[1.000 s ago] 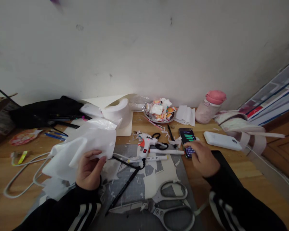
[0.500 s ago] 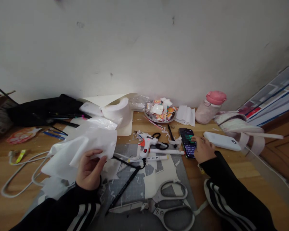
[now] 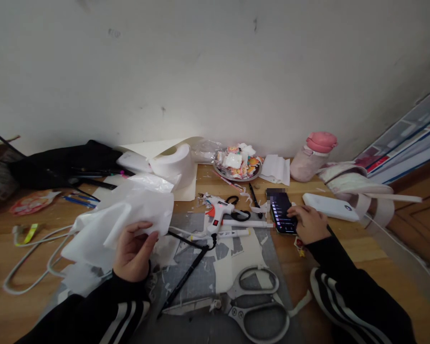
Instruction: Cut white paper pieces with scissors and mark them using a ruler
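The left hand [image 3: 132,255] pinched a crumpled white sheet of thin paper [image 3: 123,217] between thumb and fingers [image 3: 142,227], lifting it over the wooden counter [image 3: 28,260]. The right hand [image 3: 310,223] rested on a black smartphone with a lit screen [image 3: 281,215], its fingers lying loosely curled on the glass, pinching nothing. Between the two hands lay a white hot-glue gun [image 3: 219,215] and a white marker pen [image 3: 245,223]. Just nearer the person than the left fingers, large grey-handled scissors [image 3: 260,306] lay on a grey cutting mat [image 3: 200,282]. A white power bank [image 3: 330,206] sat just beyond the right fingers.
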